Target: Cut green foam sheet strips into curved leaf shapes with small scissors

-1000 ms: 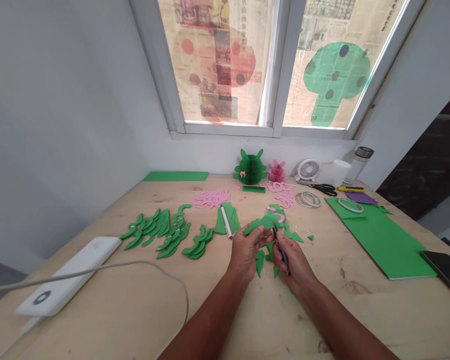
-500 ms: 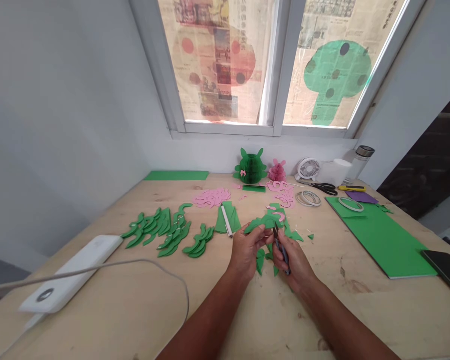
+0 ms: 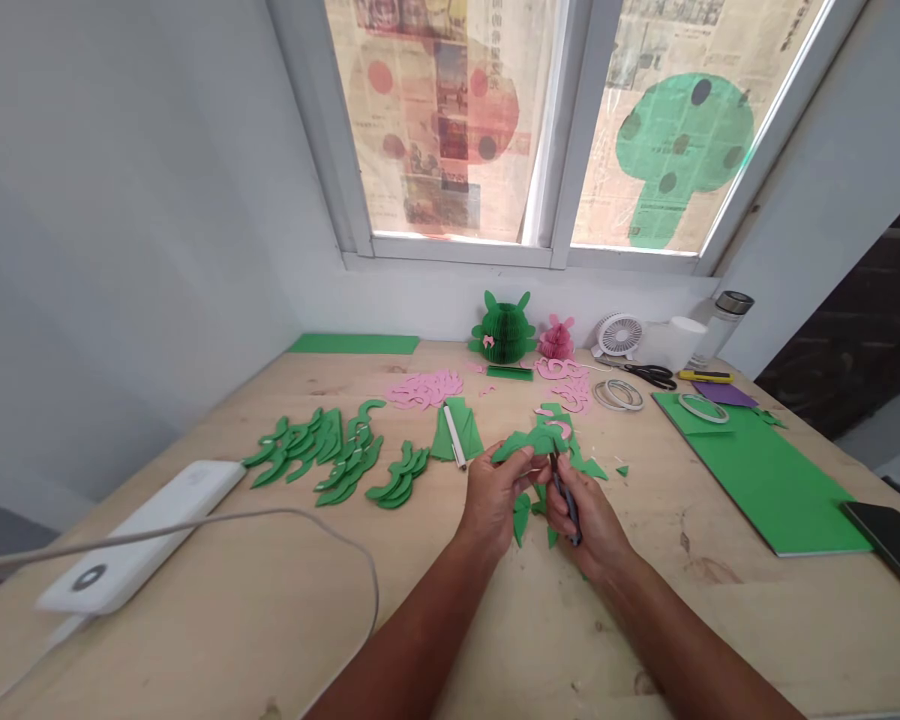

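Note:
My left hand [image 3: 491, 500] pinches a curved green paper piece [image 3: 523, 443] over the middle of the table. My right hand [image 3: 594, 510] is wrapped round small dark grey-handled scissors [image 3: 567, 505], whose blades point up at the right end of that paper. Whether the blades are parted is too small to tell. Below and behind both hands lie green paper scraps [image 3: 521, 520], with a pink curved strip [image 3: 560, 429] among them. Left of my left hand, a white pen [image 3: 455, 436] rests on folded green paper [image 3: 469, 420].
Stacks of green cut-outs [image 3: 352, 460] lie left, beside a white power bank [image 3: 142, 540] and its cable [image 3: 285, 511]. Behind are pink cut-outs [image 3: 424, 390], a green paper figure [image 3: 504, 332] and black scissors [image 3: 656, 376]. Green sheets [image 3: 787, 490] and a phone [image 3: 889, 540] lie right.
The view has shifted slightly. Both hands keep their hold on the green paper and the scissors, and the scissors' tips sit a little further along the paper's edge.

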The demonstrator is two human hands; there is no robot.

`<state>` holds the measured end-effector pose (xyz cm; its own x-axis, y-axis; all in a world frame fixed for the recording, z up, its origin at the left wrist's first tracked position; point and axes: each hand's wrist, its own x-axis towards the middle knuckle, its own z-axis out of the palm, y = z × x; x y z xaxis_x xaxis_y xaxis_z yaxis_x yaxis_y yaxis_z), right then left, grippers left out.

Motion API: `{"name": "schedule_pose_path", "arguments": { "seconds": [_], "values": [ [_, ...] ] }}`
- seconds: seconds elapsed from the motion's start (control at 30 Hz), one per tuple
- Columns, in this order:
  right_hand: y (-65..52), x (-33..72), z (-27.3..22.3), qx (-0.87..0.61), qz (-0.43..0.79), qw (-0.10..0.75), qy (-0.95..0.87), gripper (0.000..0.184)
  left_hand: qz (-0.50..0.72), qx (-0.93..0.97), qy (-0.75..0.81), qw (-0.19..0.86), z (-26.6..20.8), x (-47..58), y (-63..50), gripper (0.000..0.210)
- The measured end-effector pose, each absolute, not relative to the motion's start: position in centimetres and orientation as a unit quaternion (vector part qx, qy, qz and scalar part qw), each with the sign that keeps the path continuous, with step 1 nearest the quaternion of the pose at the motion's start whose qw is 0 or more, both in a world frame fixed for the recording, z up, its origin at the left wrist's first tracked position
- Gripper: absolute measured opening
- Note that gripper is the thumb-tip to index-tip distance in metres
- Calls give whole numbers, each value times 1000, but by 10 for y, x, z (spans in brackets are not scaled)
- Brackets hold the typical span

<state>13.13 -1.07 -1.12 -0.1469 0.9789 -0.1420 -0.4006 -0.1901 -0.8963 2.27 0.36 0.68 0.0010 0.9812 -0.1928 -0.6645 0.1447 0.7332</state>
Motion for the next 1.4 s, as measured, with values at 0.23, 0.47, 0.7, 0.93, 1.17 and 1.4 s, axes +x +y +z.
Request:
{"name": "schedule_pose_path", "arguments": {
  "seconds": [0.23,0.47,0.7,0.93,1.17,1.4],
  "values": [
    [-10,132,-11,-392,670,519,-358,39,614,221,357,669,8,22,3,22],
    [-10,133,-11,-382,676,525,-349,38,621,223,344,668,9,22,3,20],
    [-10,133,-13,-380,679,525,-346,38,619,226,350,666,9,22,2,20],
    [-10,132,-13,-383,675,527,-347,38,615,240,350,664,7,22,2,18],
    [-10,132,-13,-383,675,530,-341,38,616,235,357,662,6,23,3,20],
    [-9,132,-14,-382,675,530,-341,39,615,236,358,662,7,23,2,19]
  ]
}}
